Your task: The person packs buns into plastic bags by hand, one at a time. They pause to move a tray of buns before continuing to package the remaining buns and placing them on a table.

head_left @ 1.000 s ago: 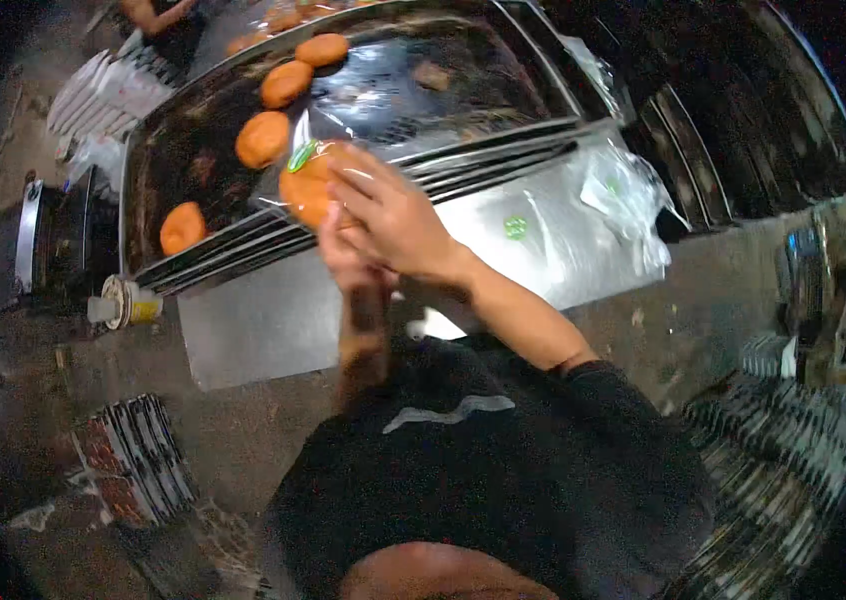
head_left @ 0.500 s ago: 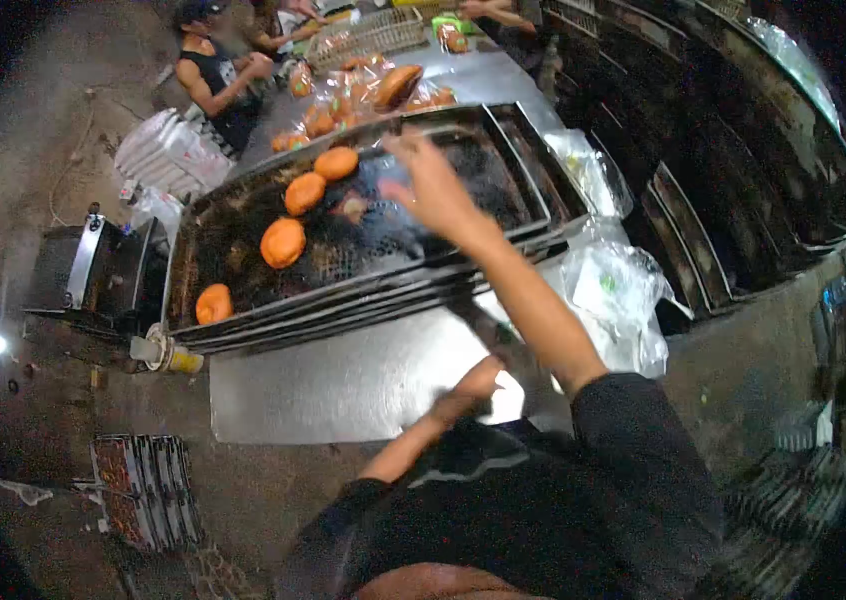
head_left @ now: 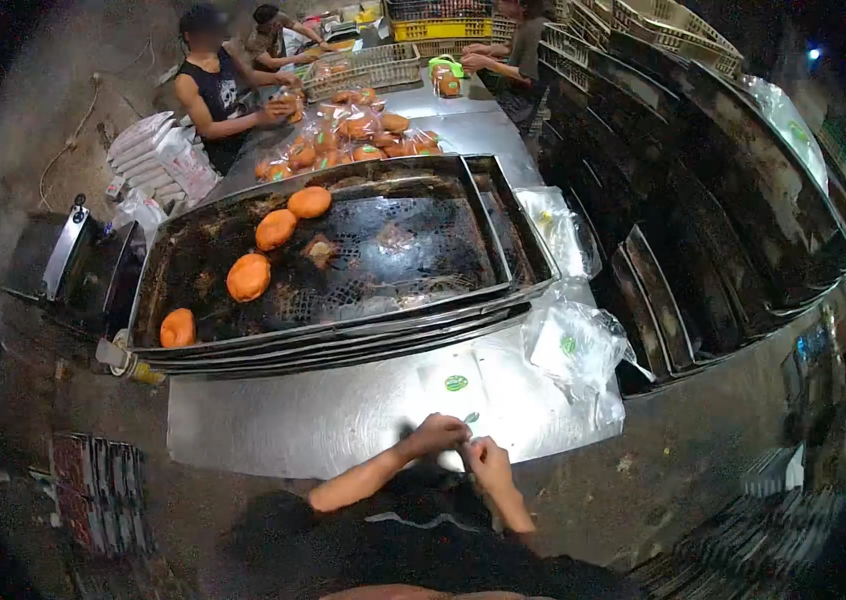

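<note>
My left hand and my right hand are close together at the near edge of the metal table. Their fingertips are pinched on what looks like a thin clear plastic bag, with a green print showing beside them. Just beyond, another clear bag with a green label lies flat on the metal. Past it stands a stack of dark baking trays. In the top one sit several round orange-brown buns, all toward its left side.
Bagged buns are heaped behind the trays. A bundle of clear bags lies at right, beside upright dark trays. A person in a dark sleeveless top and other people handle buns near a plastic crate.
My right hand has come back from above the tray to meet my left at the table edge. The blurred bun above the bagged heap is gone from the air. The view has shifted.
</note>
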`<state>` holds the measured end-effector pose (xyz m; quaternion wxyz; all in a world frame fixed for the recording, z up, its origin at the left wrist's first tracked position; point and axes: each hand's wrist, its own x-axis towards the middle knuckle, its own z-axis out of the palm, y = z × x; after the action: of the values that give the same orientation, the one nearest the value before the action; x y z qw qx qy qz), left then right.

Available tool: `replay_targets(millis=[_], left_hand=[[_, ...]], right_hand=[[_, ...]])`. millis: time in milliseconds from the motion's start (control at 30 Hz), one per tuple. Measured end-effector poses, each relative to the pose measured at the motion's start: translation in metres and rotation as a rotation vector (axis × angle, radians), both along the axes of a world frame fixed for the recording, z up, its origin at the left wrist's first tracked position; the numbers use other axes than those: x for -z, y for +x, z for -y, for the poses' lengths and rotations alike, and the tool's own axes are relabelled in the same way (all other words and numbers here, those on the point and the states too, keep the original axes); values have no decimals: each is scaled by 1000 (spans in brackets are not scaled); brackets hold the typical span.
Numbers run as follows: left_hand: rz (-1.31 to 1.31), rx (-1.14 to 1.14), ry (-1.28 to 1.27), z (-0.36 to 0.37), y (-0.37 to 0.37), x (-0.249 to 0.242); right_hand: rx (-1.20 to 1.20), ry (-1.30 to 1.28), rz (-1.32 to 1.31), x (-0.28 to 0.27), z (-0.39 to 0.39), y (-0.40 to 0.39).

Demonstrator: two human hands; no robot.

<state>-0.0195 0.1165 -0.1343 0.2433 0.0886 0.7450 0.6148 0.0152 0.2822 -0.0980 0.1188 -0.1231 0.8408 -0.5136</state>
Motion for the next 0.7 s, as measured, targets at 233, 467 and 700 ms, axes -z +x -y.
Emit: replay_targets(millis=[233,467,700], left_hand=[[143,-210,308,36,33,-40],[78,-531,286,105,52,-75],[-740,-784,-32,144,81,-136]], right_hand=[[204,-135,106,-8,57,17],[-46,-36,-106,-45,123,2],[-410,-296,119,-61,196,-46]])
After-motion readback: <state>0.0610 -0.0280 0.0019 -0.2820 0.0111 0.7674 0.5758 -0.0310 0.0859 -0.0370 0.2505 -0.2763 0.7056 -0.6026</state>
